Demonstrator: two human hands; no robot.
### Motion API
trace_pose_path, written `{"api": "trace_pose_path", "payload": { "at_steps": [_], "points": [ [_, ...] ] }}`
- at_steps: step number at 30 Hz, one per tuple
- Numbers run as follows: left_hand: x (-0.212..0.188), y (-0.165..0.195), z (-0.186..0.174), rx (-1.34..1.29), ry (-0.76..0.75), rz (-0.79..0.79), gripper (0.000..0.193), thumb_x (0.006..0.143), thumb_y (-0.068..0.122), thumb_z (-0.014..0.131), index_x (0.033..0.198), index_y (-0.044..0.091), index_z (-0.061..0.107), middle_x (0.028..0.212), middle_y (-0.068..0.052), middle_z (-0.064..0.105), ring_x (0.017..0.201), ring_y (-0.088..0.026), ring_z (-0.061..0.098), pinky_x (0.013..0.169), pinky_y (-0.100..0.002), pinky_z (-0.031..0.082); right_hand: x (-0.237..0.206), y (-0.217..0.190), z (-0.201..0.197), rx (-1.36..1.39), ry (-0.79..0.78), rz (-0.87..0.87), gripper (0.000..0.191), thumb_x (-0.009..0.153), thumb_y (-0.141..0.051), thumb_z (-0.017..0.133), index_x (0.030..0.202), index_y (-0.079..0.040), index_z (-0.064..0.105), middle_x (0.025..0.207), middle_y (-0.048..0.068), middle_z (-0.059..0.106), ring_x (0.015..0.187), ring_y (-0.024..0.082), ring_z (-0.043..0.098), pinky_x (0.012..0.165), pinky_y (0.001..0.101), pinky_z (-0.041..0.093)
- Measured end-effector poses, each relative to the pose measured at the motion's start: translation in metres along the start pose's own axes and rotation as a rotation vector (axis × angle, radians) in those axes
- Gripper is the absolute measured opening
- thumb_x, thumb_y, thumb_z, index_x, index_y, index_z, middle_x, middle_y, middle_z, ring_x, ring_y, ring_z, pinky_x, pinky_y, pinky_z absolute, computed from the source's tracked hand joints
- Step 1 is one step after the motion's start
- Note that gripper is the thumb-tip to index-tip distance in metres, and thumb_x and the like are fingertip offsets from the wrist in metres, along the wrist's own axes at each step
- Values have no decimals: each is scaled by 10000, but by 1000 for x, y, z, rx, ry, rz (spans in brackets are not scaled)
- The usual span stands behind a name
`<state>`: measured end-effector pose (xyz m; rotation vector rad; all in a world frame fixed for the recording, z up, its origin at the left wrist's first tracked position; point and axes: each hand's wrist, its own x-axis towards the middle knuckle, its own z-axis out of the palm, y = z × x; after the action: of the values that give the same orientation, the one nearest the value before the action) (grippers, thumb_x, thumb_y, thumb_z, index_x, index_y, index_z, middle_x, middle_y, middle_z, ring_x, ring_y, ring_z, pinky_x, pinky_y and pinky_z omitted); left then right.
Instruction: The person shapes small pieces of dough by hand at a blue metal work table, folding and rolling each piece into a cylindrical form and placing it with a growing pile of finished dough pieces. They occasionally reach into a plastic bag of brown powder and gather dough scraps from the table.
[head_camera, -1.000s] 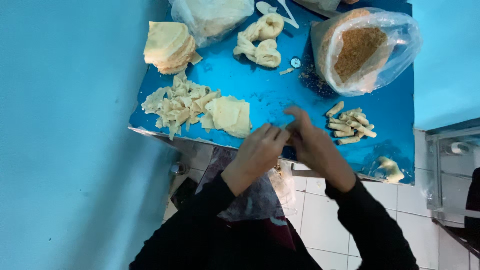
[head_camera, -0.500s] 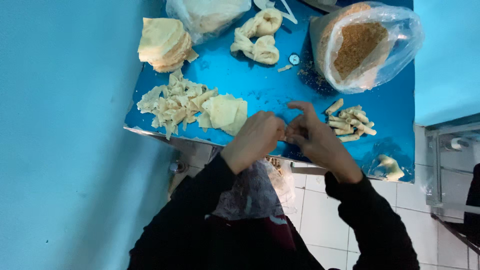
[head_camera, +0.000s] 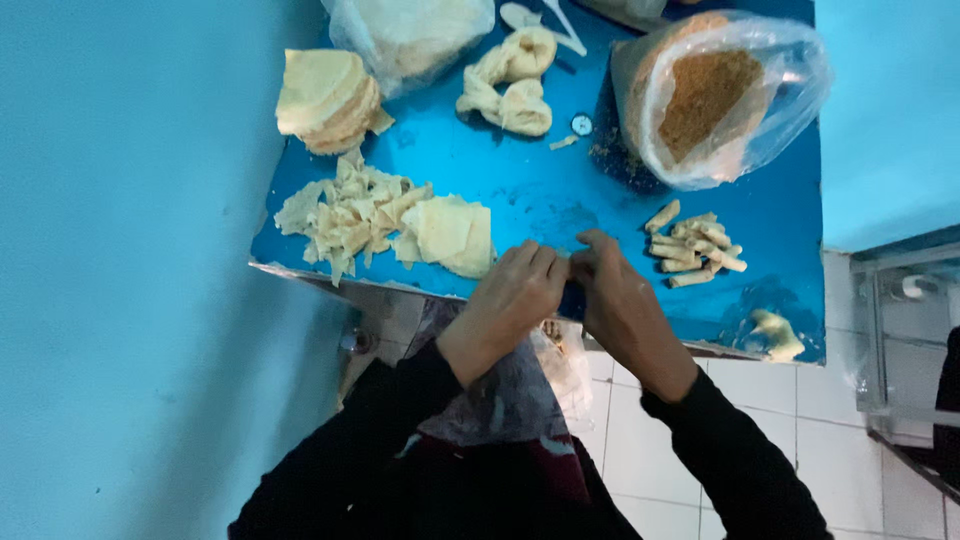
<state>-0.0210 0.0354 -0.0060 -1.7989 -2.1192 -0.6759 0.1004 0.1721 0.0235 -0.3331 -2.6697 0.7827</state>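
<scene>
My left hand (head_camera: 515, 300) and my right hand (head_camera: 620, 300) are pressed together at the near edge of a blue table (head_camera: 540, 190), fingertips meeting over a small piece that is mostly hidden between them. Just left of my left hand lies a folded sheet of pale pastry (head_camera: 450, 232) beside a heap of cut pastry strips (head_camera: 345, 215). To the right of my right hand sits a small pile of finished rolls (head_camera: 693, 250).
A stack of round pastry sheets (head_camera: 325, 95) sits at the far left. Twisted dough pieces (head_camera: 510, 75) lie at the back. An open plastic bag of brown crumbly filling (head_camera: 710, 95) stands at the right. A dough scrap (head_camera: 775, 333) lies near the front right corner. White tiled floor below.
Both hands have stayed joined at the table's near edge, the fingers shifting slightly around the hidden piece. The camera view has drifted a little.
</scene>
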Motion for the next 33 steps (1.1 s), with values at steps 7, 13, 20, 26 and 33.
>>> {"api": "trace_pose_path", "payload": {
  "at_steps": [7,13,20,26,33],
  "points": [
    [-20,23,-14,158,-118,14,256,843,107,658,1065,-20,663,989,-109,635,979,-244,605,835,-349,521,-15,-6,-4,31,-5,25,493,881,55,645,1336,-5,466,1060,148,709,924,347,735,725,443,572],
    [-15,38,-28,439,-149,-31,498,867,280,613,1248,-39,655,1334,-156,600,1265,-287,516,1097,-463,398,-34,-31,3,-304,75,-117,563,789,132,605,1333,18,521,1340,179,628,1265,365,606,1037,487,491],
    [5,6,-43,126,78,-326,711,835,448,658,1343,-43,576,1386,-152,543,1259,-346,481,1053,-631,302,-5,-14,-9,-531,-16,-108,844,700,92,619,1511,57,384,1524,226,519,1459,409,435,1177,606,243],
    [-34,-40,-63,204,153,-411,312,966,240,712,1206,50,652,1189,-80,653,1105,-271,594,1051,-495,417,-12,6,8,-342,204,-104,661,927,-65,720,1526,-23,444,1183,33,713,1083,295,578,968,520,386],
    [-28,-56,-58,88,227,-419,100,970,142,695,1010,56,662,1042,-102,665,1041,-311,624,951,-468,463,-59,76,-44,-716,428,25,430,1085,48,693,1471,-30,520,1248,118,649,1099,286,560,969,442,382]
  ]
}}
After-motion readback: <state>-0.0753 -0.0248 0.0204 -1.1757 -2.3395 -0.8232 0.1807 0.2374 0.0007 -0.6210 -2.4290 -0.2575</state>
